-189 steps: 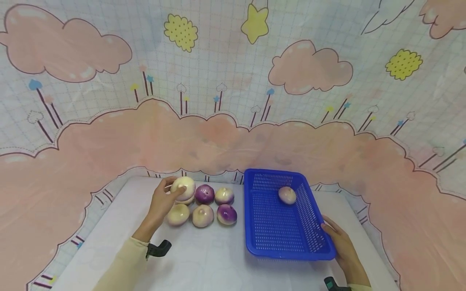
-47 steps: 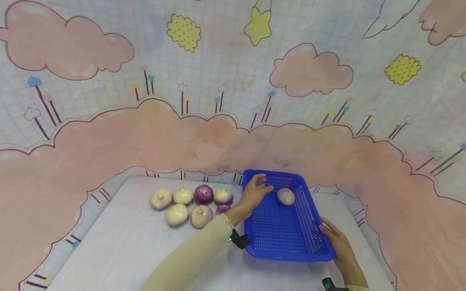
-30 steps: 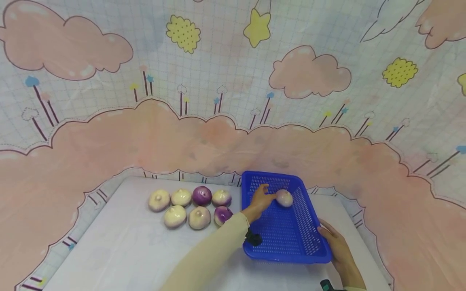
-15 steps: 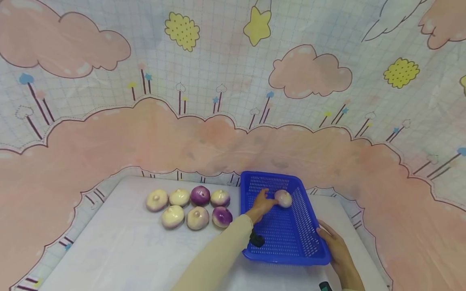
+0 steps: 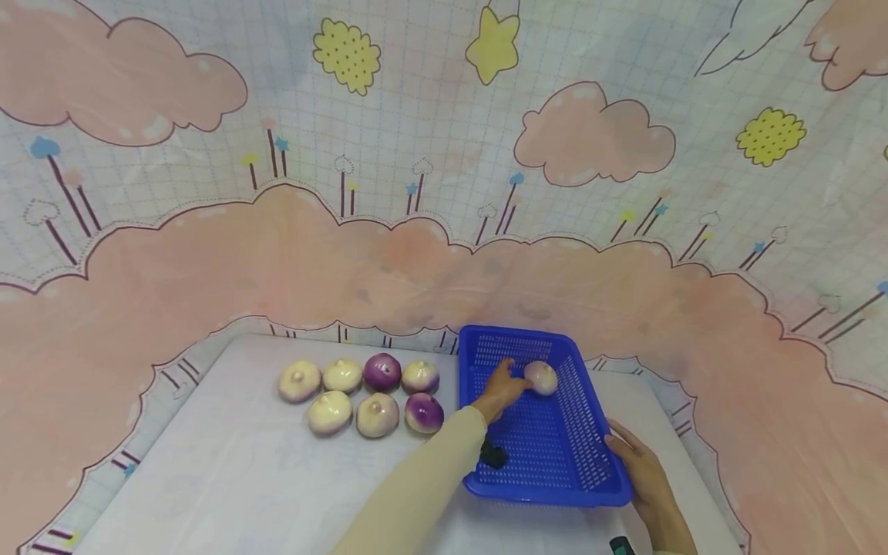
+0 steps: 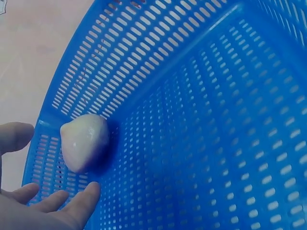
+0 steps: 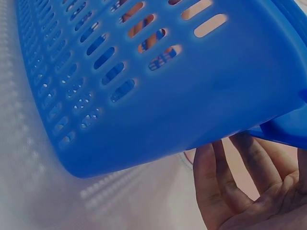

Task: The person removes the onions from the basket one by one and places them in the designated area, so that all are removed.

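Note:
A pale pinkish-white onion point(image 5: 540, 378) sits near the back right of the blue plastic basket point(image 5: 479, 486). My left hand point(image 5: 501, 389) is inside the basket just left of that onion, its fingers relaxed and spread. In the left wrist view, a gap shows between the fingertips and the onion point(image 6: 85, 143). My right hand point(image 5: 645, 470) grips the basket's right rim near the front corner, thumb over the edge and fingers outside. The right wrist view shows its fingers point(image 7: 240, 167) curled up under the rim.
Several white and purple onions stand in two rows left of the basket, among them a deep purple one point(image 5: 382, 372) and a white one point(image 5: 329, 412). The white-covered table point(image 5: 229, 462) meets a cartoon-print cloth point(image 5: 388, 270) behind.
Earlier my left hand held a white onion, which now stands at the far left of the back row. That hand then moved right into the basket. My right hand stayed on the rim.

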`<action>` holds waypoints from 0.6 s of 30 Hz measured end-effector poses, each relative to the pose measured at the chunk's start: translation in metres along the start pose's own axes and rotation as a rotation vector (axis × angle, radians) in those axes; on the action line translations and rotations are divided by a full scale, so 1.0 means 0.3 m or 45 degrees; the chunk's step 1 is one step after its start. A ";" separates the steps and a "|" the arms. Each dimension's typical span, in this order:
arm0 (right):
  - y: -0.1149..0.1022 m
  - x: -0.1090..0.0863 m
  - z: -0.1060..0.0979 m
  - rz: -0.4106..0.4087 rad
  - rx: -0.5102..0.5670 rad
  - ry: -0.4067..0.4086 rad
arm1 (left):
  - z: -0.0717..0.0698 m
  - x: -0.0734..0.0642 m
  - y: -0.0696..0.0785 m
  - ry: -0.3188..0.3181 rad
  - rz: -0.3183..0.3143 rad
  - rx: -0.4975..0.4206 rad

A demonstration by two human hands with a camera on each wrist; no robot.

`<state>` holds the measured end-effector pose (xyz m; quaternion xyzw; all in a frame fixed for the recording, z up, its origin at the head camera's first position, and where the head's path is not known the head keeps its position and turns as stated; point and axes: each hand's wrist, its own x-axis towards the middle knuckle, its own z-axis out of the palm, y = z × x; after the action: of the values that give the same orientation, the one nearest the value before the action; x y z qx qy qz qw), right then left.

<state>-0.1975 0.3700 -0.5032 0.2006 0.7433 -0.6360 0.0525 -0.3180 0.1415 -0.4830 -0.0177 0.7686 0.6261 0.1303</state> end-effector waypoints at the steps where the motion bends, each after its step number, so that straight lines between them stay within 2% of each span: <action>1: 0.000 -0.001 0.000 -0.001 -0.003 0.002 | 0.005 0.000 0.002 0.000 -0.003 -0.002; 8: -0.001 0.010 0.004 -0.018 -0.024 0.009 | 0.033 0.018 0.023 -0.031 0.000 0.010; 15: 0.008 0.006 0.005 -0.027 -0.026 -0.006 | 0.057 0.043 -0.005 -0.058 -0.043 0.039; 18: 0.008 0.005 -0.003 -0.023 -0.033 0.012 | 0.076 0.056 -0.014 -0.104 -0.024 0.037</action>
<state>-0.1980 0.3715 -0.5057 0.1963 0.7534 -0.6259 0.0458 -0.3294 0.1648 -0.4948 0.0026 0.7715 0.6138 0.1677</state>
